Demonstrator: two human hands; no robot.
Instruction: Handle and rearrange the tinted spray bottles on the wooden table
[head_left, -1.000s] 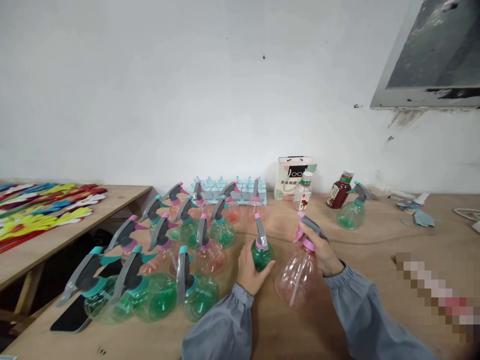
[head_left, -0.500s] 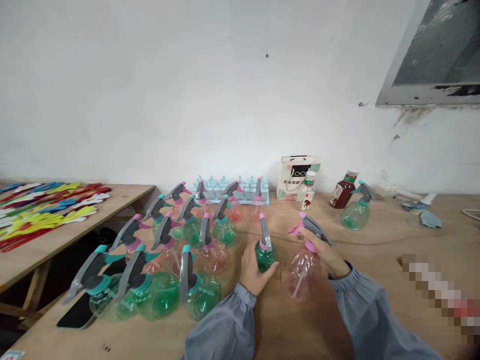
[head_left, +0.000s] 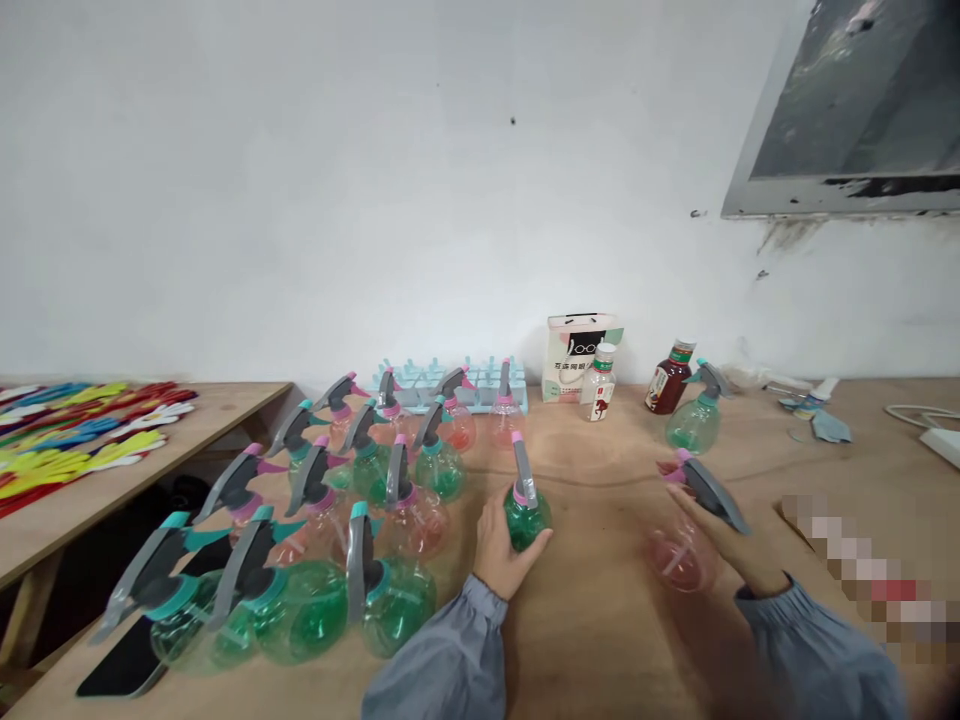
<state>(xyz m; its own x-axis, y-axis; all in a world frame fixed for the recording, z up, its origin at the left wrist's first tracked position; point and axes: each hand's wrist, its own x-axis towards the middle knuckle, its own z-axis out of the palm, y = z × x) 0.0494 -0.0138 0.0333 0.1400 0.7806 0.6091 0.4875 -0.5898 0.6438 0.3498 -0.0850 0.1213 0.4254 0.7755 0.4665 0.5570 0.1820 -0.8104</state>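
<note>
My left hand [head_left: 496, 552] is wrapped round the side of a green spray bottle [head_left: 528, 525] that stands on the table with a grey and pink spray head. Off to the right, my right hand [head_left: 721, 535] grips a clear pink spray bottle [head_left: 679, 562] near its neck, just below the grey and pink trigger head. That bottle is smeared by motion, and I cannot tell whether its base touches the table. Left of my left hand, several more spray bottles [head_left: 397, 605] stand in rows, green and pink, with teal or pink nozzles.
Against the wall stand a pale blue rack [head_left: 431, 385], a paper bag [head_left: 583, 360], a white bottle [head_left: 598, 385], a dark red bottle [head_left: 667, 380] and another green spray bottle [head_left: 694, 425]. A phone [head_left: 124, 665] lies front left. Colourful gloves [head_left: 82, 440] cover a side table.
My right hand has carried the pink spray bottle to the right, away from the green one. My left hand keeps its hold on the green spray bottle. The view has turned slightly right.
</note>
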